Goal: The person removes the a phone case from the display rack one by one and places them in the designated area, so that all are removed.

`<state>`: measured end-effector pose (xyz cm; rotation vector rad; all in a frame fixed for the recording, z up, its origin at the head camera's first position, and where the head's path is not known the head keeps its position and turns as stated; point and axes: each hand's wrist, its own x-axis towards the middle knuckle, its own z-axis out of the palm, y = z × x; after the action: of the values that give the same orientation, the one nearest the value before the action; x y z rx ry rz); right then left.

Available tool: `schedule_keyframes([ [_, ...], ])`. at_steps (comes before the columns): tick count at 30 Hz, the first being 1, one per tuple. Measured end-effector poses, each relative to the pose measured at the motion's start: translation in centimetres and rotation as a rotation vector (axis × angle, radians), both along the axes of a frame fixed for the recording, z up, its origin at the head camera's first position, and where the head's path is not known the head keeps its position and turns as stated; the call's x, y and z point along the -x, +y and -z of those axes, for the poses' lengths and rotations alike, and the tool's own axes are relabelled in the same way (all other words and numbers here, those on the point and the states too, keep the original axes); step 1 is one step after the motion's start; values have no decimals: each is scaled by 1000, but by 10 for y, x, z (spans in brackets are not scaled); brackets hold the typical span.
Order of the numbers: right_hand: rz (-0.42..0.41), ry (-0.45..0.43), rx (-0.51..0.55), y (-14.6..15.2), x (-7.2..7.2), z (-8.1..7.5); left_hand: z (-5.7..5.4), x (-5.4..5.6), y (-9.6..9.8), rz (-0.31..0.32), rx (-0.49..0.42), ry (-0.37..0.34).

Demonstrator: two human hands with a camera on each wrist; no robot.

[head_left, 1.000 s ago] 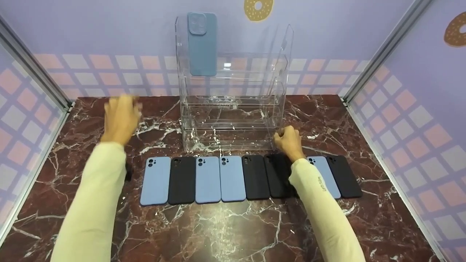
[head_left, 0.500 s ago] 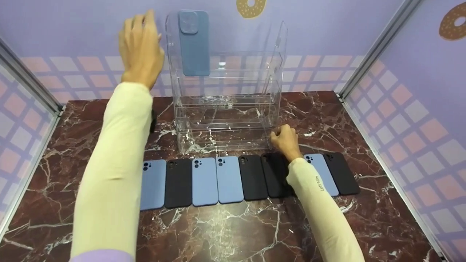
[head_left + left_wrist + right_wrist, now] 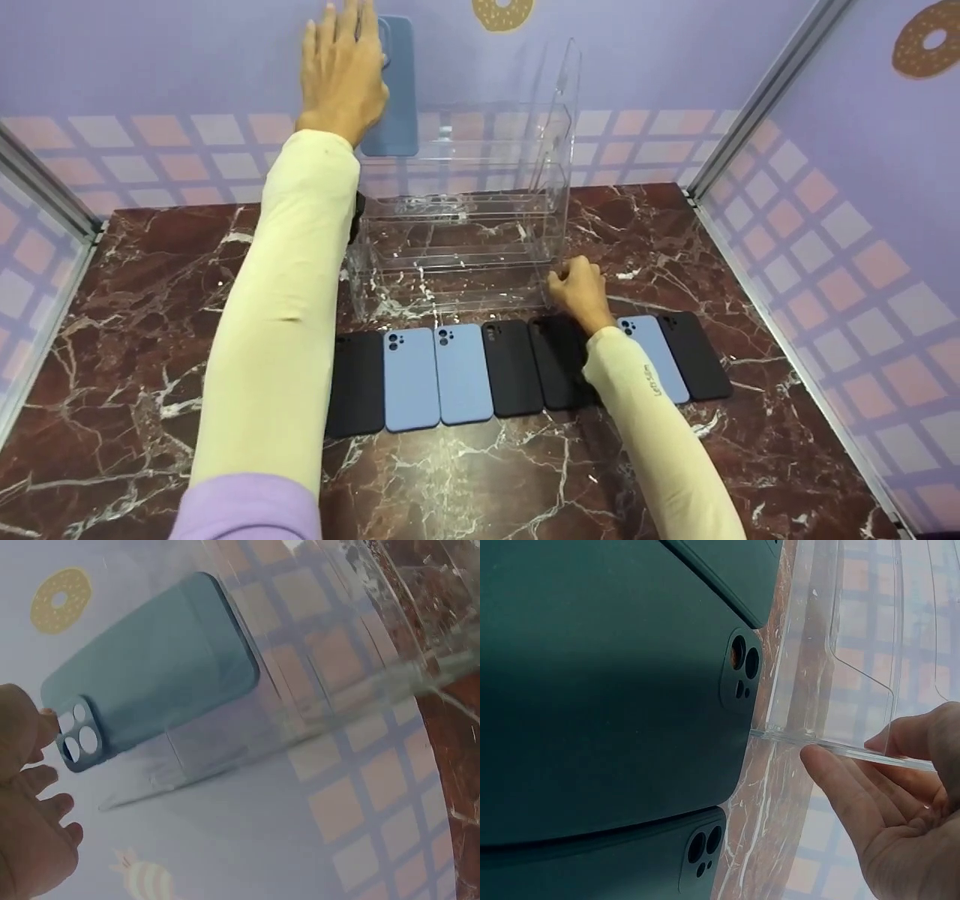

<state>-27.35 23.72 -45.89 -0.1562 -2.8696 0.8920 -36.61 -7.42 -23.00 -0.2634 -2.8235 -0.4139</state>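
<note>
A clear tiered display rack stands on the marbled table against the back wall. A blue-grey phone case leans upright in its top tier, at the left. My left hand reaches up there with straight fingers, overlapping the case's left side in the head view. The left wrist view shows the thumb right at the camera cutout end of the phone case. Low at the rack's right front corner, my right hand pinches the side panel between thumb and fingers.
A row of blue and black phone cases lies side by side in front of the rack. My left sleeve covers the row's left end. Patterned walls enclose the table at the back and sides.
My left hand has risen from left of the rack up to the phone case in the top tier, its fingers now straight. The right hand keeps its grip on the rack's corner.
</note>
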Motion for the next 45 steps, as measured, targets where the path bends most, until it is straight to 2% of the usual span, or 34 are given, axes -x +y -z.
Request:
schedule_keyframes([
  [3,-12,-3,1,-4,-1,0,2,-2,-3,9,-9,1],
  [5,-14,-4,3,-6,-1,-1,4,-3,-5,25,-45,60],
  [8,-12,1,3,-6,0,-1,6,-5,-9,55,-142,167],
  [10,-14,-2,3,-6,1,-1,7,-5,-11,70,-207,213],
  [13,-16,-7,6,-5,2,1,8,-5,-14,39,-291,242],
  [18,-16,3,12,-3,4,3,9,-11,-17,-8,-375,323],
  [23,-29,26,4,-3,8,3,7,-17,-12,23,-437,413],
  [26,-34,31,2,-3,11,4,4,-24,-6,74,-491,488],
  [29,-37,24,3,-4,13,4,0,-37,-4,164,-516,603],
  [32,-35,20,11,-3,16,4,-5,-53,-7,222,-591,700],
  [34,-31,16,13,-2,18,4,-8,-65,-13,249,-660,741],
  [37,-28,17,14,0,21,4,-6,-84,-29,241,-725,791],
  [40,-38,8,13,2,24,5,4,-105,-54,207,-730,793],
  [41,-42,6,13,3,25,5,9,-112,-63,178,-718,783],
  [45,-42,-2,17,6,26,4,40,-135,-102,83,-667,722],
])
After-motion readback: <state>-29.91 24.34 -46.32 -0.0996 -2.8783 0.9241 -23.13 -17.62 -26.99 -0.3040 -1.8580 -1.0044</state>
